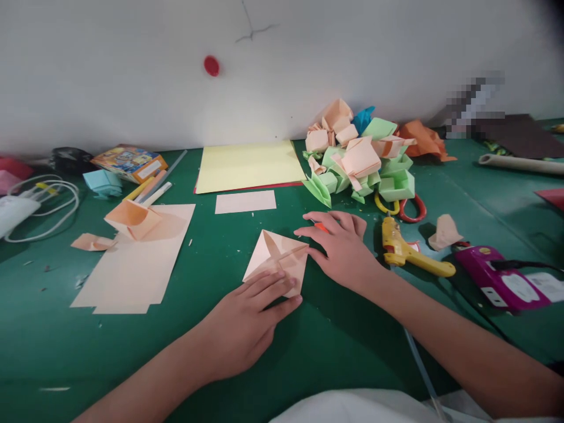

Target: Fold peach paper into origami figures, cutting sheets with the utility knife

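A peach paper square [274, 258], partly folded with creases, lies on the green table [220, 352] in front of me. My left hand [247, 320] rests flat on its near corner, fingers stretched out and pressing down. My right hand [339, 247] lies flat at the paper's right corner, fingers extended onto the edge. Under the right hand's fingers a small orange object [321, 227] shows.
Peach sheets [132, 270] and a folded peach piece [132, 218] lie at left. A yellow sheet [247, 165] lies at the back. A pile of folded paper boxes [361, 155], scissors [403, 207], a yellow glue gun [405, 249] and a purple device [497, 282] sit at right.
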Demonstrator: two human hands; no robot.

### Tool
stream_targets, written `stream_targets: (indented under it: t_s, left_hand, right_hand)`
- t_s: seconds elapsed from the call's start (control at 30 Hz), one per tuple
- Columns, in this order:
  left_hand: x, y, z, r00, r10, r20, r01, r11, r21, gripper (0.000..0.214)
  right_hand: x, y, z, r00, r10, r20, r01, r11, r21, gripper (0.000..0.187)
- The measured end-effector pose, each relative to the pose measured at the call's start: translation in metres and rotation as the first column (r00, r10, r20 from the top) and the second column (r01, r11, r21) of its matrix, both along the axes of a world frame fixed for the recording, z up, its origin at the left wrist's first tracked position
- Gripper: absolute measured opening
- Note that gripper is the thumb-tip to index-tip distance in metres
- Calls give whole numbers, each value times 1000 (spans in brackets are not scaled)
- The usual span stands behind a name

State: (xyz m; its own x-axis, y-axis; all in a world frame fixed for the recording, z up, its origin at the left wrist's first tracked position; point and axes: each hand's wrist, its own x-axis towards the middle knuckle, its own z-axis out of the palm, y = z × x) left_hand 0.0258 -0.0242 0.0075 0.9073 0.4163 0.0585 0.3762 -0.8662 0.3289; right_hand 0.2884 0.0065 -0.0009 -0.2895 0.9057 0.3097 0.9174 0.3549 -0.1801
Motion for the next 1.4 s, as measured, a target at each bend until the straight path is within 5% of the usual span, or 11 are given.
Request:
stream_targets:
  t_s: [0.77,1.13,1.4]
  left_hand:
    - [-13,5,14,1000,23,-12,-24,994,-110,50]
    - [-22,13,14,992,46,121,-32,993,-113,42]
    - [-21,15,9,980,-21,200,32,998,-51,13]
  right_hand:
    - [3,4,-1,996,-67,-60,61,993,-99,23]
    - [4,-2,6,991,127,-32,-129,984,-120,29]
    - [9,-8,13,914,401,54,-387,906,-174,48]
